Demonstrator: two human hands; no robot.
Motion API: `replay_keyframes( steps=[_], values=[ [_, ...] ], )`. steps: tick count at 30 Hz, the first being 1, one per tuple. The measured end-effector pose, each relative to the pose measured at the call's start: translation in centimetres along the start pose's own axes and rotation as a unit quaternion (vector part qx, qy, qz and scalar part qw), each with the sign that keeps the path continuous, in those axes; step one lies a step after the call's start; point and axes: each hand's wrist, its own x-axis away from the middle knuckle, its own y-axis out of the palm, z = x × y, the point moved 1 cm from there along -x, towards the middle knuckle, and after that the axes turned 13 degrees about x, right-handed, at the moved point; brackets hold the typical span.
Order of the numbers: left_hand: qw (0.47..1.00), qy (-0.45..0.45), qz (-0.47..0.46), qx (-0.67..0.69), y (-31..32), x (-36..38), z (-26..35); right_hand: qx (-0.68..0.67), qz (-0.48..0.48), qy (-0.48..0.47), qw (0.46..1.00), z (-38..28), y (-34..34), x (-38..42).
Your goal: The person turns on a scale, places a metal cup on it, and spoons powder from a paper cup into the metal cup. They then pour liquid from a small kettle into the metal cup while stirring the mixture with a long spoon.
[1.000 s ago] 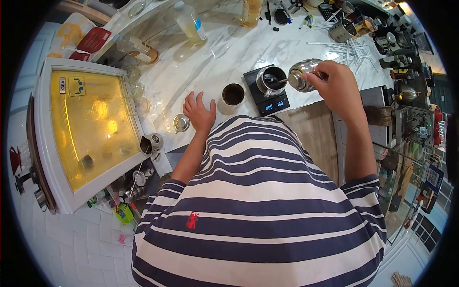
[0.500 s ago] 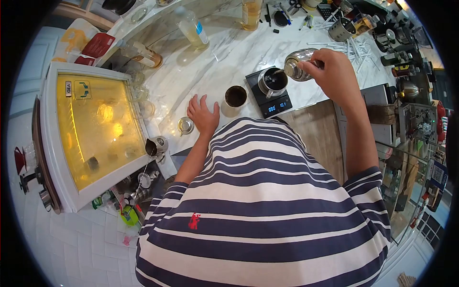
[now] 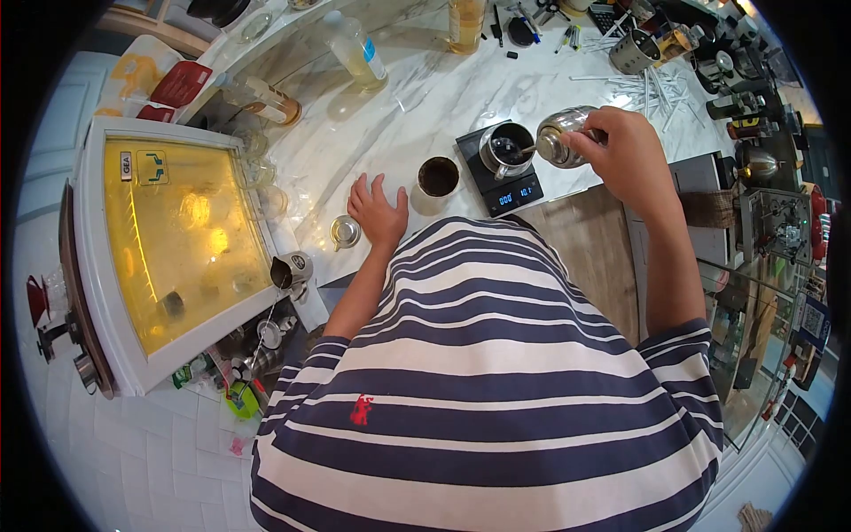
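My right hand (image 3: 620,151) is closed on a shiny metal kettle (image 3: 566,137), tilted with its spout over a small metal cup (image 3: 506,152) of dark liquid. That cup stands on a black digital scale (image 3: 514,194) with lit blue digits. Palm down on the marble counter (image 3: 399,115), my left hand (image 3: 378,210) lies with its fingers spread and holds nothing. Just right of it is a round cup with dark brown contents (image 3: 438,177). A small round metal piece (image 3: 344,232) sits to its left.
Bottles (image 3: 355,51) stand along the counter's back. White sticks (image 3: 656,93) and a metal canister (image 3: 635,53) are at the back right. On the left are a white-framed yellow panel (image 3: 186,239) and a metal pitcher (image 3: 291,270). A wicker basket (image 3: 707,211) stands right.
My right hand and the kettle have moved slightly right and toward me. The surface in the metal cup looks different, with bright reflections. My left hand has stayed in place.
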Motion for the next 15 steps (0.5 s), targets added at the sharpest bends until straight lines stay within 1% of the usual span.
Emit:
replay_keyframes(
  steps=[9,12,15],
  values=[
    [1.0,0.006,0.007,0.014,-0.1,0.0,0.0,0.021,0.028,-0.008,0.999,0.1,0.0,-1.4],
    [1.0,0.007,0.005,0.015,-0.1,0.0,0.2,0.015,0.056,-0.037,0.998,-0.3,0.2,-1.6],
    [1.0,0.007,0.005,0.015,-0.1,-0.1,0.1,-0.006,0.057,-0.049,0.997,-0.6,0.3,-1.5]
  ],
)
